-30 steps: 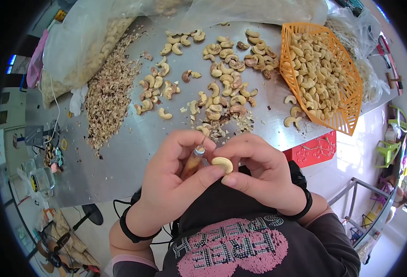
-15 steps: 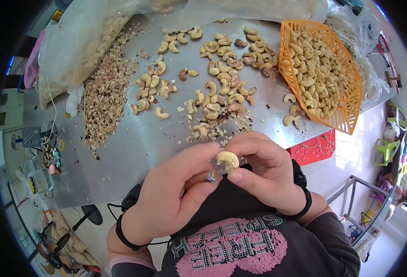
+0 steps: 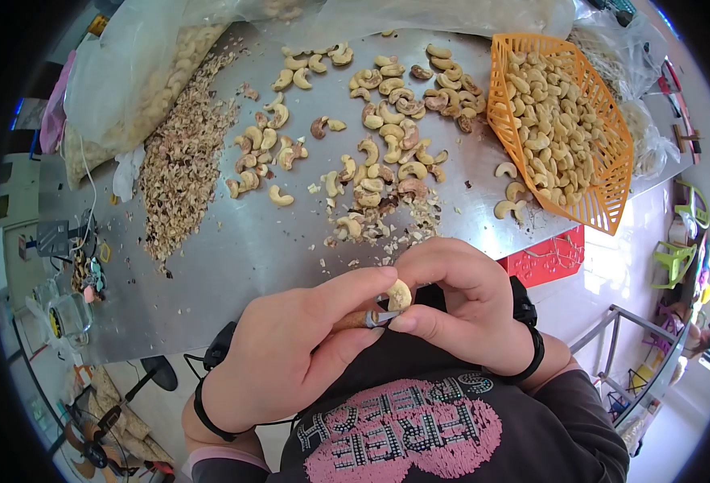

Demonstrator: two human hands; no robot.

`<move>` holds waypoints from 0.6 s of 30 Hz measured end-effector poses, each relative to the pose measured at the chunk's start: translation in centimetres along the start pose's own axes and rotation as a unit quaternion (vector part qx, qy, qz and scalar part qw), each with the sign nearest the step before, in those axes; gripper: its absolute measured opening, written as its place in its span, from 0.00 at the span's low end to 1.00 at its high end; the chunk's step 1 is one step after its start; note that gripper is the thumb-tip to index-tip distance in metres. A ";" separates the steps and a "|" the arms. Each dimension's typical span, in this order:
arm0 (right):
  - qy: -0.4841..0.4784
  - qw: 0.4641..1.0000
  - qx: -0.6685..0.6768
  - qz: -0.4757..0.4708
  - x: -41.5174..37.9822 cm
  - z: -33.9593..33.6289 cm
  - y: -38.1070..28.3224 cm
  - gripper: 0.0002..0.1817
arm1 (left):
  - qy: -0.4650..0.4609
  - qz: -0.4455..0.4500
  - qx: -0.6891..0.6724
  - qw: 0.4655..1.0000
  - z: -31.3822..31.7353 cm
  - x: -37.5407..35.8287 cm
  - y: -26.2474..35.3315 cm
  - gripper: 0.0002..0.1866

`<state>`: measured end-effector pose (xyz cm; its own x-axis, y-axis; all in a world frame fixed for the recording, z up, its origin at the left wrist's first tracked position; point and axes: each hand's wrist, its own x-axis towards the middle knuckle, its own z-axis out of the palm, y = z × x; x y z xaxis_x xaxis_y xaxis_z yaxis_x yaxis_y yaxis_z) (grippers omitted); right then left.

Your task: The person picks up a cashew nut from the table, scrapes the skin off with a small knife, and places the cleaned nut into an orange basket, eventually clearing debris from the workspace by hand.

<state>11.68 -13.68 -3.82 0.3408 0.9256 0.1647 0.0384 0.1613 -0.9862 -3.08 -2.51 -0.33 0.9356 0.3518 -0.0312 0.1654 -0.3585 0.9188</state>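
Note:
My left hand [image 3: 294, 342] is closed around a small knife with a brown handle [image 3: 350, 320] and a short metal blade [image 3: 387, 315]. Between the fingertips of my right hand [image 3: 471, 306] is a pale cashew nut [image 3: 399, 295], its curve facing up. The blade lies against or very near the lower side of the nut; the exact contact is partly hidden by my fingers. Just beyond my hands, loose cashews [image 3: 368, 193] are spread on the metal table [image 3: 250, 241], some with reddish-brown skin on them, among skin crumbs.
An orange plastic basket [image 3: 619, 189] full of pale cashews stands at the right. A long heap of skin flakes [image 3: 179, 189] lies on the left, beside a clear plastic bag [image 3: 121, 88] of nuts. Below the table's right edge is a red stool or crate [image 3: 548, 262].
The cashew has turned and dropped slightly in my right fingers. My left hand has come closer, bringing the knife blade against or near the nut's lower side.

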 end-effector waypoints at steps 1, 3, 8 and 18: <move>-0.004 1.000 -0.003 -0.001 0.0 0.0 0.0 0.10 | 0.002 0.003 -0.007 1.000 0.0 0.0 -0.1 0.23; -0.002 1.000 -0.006 0.001 0.0 0.0 -0.1 0.10 | 0.004 0.005 -0.015 1.000 -0.1 0.0 0.0 0.23; -0.007 1.000 -0.027 -0.006 0.0 -0.1 -0.2 0.10 | -0.046 -0.026 0.008 0.999 -0.6 0.3 0.4 0.24; -0.013 0.999 -0.041 -0.021 0.3 0.0 -0.5 0.09 | 0.018 0.068 0.020 0.997 -0.4 0.4 -0.6 0.24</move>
<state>11.72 -13.49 -3.25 0.3136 0.9273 0.2043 0.1295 0.1714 -0.9766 -2.94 -1.86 -0.75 0.9383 0.3286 0.1080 0.0506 -0.4392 0.8970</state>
